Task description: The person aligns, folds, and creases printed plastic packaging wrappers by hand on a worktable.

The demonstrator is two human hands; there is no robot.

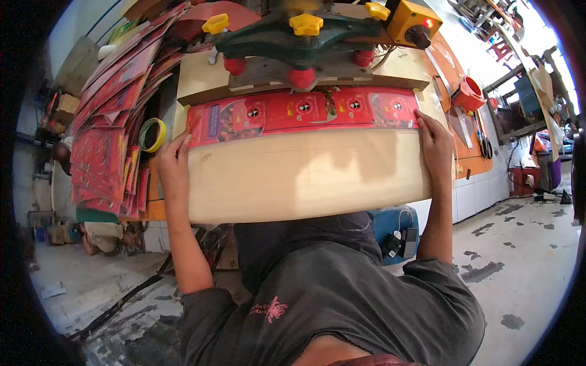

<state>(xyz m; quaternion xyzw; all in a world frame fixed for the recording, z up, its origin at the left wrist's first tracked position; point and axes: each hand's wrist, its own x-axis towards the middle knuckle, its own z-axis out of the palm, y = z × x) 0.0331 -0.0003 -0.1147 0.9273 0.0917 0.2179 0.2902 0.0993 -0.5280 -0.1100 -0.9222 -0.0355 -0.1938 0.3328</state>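
Observation:
A long red printed plastic sheet point(305, 113) lies across the pale work board point(305, 171), its far edge close against the machine's base. My left hand point(175, 152) pinches the sheet's left end between thumb and fingers. At the opposite end my right hand point(434, 137) grips the right edge the same way. Above the sheet stands a dark green machine head point(299, 43) with yellow star knobs point(306, 25) and red round fittings point(301, 77).
Stacked red printed sheets point(101, 152) lean at the left, beside a yellow tape roll point(152, 134). On the right are a red tape dispenser point(469, 93), scissors point(485, 146) and a yellow control box point(414, 25) with a lit red lamp. A blue container point(390, 229) stands below the board.

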